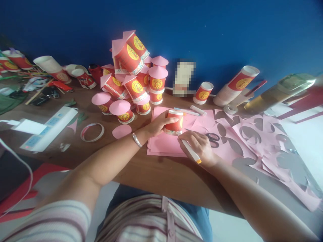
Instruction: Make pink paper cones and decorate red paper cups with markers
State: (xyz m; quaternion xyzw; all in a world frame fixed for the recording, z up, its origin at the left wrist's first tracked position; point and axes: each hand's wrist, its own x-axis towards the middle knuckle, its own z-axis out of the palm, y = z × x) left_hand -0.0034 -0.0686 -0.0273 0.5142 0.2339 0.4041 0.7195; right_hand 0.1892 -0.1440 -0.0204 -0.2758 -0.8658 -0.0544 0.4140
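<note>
A red paper cup (174, 125) with a white rim and a yellow emblem stands on a stack of pink paper (163, 144). Around its side my left hand (161, 123) is wrapped, thumb across the front. My right hand (198, 146) grips a white marker (190, 151) with an orange end pointing towards me; its other end is close to the cup's base. Whether the tip touches the paper cannot be made out. Scissors (212, 139) with dark handles lie just beyond my right hand. A pink paper circle (121, 131) rests left of the stack.
Several red cups with pink cone tops (158, 79) are piled at the back. Cut pink paper scraps (242, 137) spread over the right side. To the left lie a tape roll (92, 132) and a power strip (49, 129). A stack of cups (237, 85) leans at the back right.
</note>
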